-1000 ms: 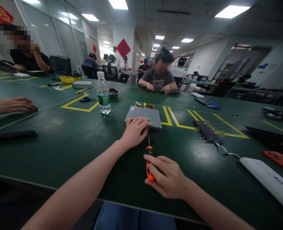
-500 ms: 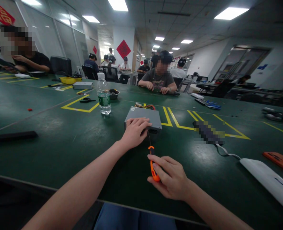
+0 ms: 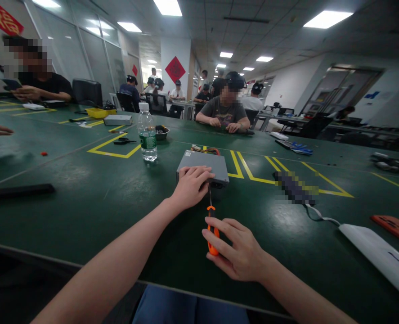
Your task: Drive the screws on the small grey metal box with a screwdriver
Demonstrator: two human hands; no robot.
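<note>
A grey metal box (image 3: pixel 204 164) with coloured wires at its back lies on the green table (image 3: pixel 94 202). My left hand (image 3: pixel 190 185) rests on its near left corner, fingers curled over the top edge. My right hand (image 3: pixel 235 249) is closed around the orange handle of a screwdriver (image 3: pixel 212 225). The thin shaft points away from me at the box's near face, just right of my left hand.
A water bottle (image 3: pixel 147 133) stands left of the box, with a dark bowl (image 3: pixel 161 132) behind it. A white power strip (image 3: pixel 381 258) and an orange object (image 3: pixel 393 223) lie at the right. A black bar (image 3: pixel 17 190) lies at the left. Other people sit around the table.
My right hand turned the screwdriver handle slightly and shifted back left. A co-worker's hand at the far left left the view, then reappeared at the edge. My left hand stayed on the box.
</note>
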